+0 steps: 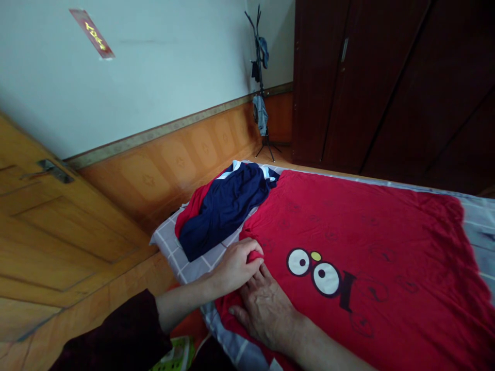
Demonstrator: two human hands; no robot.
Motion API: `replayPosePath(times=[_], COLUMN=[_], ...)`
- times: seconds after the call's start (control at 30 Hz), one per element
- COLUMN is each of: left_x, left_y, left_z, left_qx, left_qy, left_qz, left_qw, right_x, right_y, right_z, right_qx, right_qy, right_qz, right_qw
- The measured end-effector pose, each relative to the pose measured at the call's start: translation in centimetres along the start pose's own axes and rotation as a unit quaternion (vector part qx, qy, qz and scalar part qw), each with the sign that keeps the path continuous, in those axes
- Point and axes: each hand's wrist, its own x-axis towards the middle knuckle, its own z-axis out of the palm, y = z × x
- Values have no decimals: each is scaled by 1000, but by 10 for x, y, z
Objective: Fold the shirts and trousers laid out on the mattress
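Note:
A large red cloth [371, 232] with a cartoon-eye print lies spread over a bed with a checked grey sheet [176, 257]. At the cloth's left edge, my left hand [237, 264] pinches a small fold of the red fabric between thumb and fingers. Just below and to the right, my right hand [266, 309] rests on the same cloth, palm down, with the thumb apart from the fingers; its fingertips lie close to my left hand. Dark blue clothing [228, 206] with white trim lies crumpled beyond my hands, partly over another red piece.
A wooden door [58, 232] stands at the left. Beyond the bed are a coat stand [260, 67] with items hanging on it and a dark wardrobe [371, 93]. Below my left forearm, a green basket [178, 355] is partly visible.

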Motion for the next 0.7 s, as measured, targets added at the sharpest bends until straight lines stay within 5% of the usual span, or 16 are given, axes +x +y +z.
replayPosePath(times=[0.13,0.27,0.5,0.7], left_x=[8,17,24,38], left_y=[-2,-8,-9,-21], left_z=[4,5,16,-8], left_qx=[16,-17,-94,-138], left_qy=[-8,3,3,-16], left_qz=[18,-29,-35,-24], left_qw=[1000,999,995,990], right_x=[-3,-4,-7,-11], right_y=[-1,-10,-26,-24], right_z=[9,16,2,-7], right_qx=[-15,-71,-122,-138], right_qy=[6,12,57,93], right_qz=[9,15,-157,-164], right_qw=[1000,997,978,972])
